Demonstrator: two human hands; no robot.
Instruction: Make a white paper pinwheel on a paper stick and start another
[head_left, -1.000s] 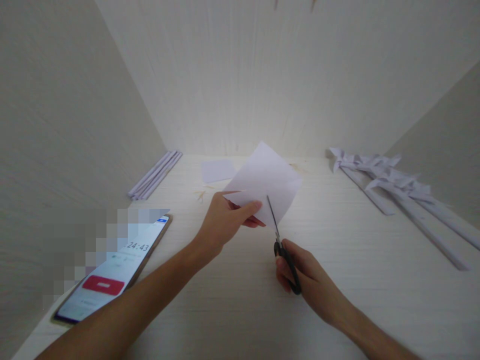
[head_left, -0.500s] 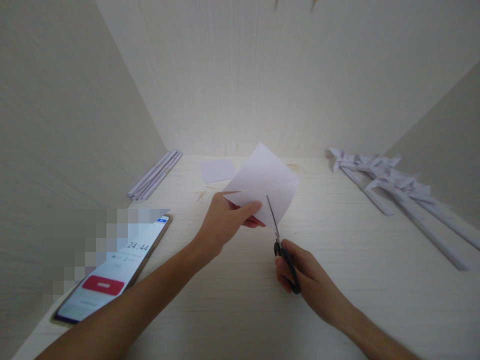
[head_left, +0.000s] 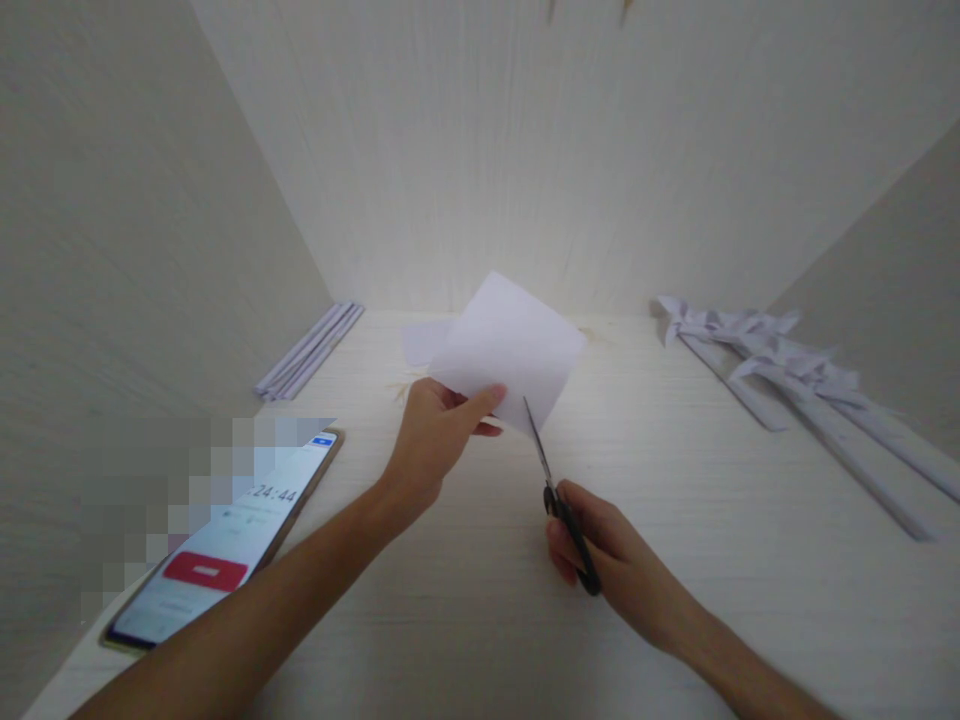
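A pale wood-grain tabletop (head_left: 480, 640) with fine streaks fills the lower view, boxed in by matte panels of the same laminate on three sides. Along its right side lies a row of long folded white paper strips with crumpled, bow-like heads (head_left: 795, 385). At the far left corner a bundle of thin straight white paper rods (head_left: 309, 350) lies against the side panel. Nearer, at the left edge, a glossy rectangular smartphone with a red button on its screen (head_left: 225, 545) lies flat. A smooth, roughly square sheet of white paper (head_left: 510, 345) is held above the middle of the table, tilted on one corner; behind it a smaller flat white paper piece (head_left: 420, 340) lies on the surface. The left hand (head_left: 431, 440) pinches the sheet's lower left edge between thumb and fingers. The right hand (head_left: 600, 550) is closed round the handles of black-handled scissors with slim metal blades (head_left: 559, 500), whose narrow blades meet the sheet's lower edge.
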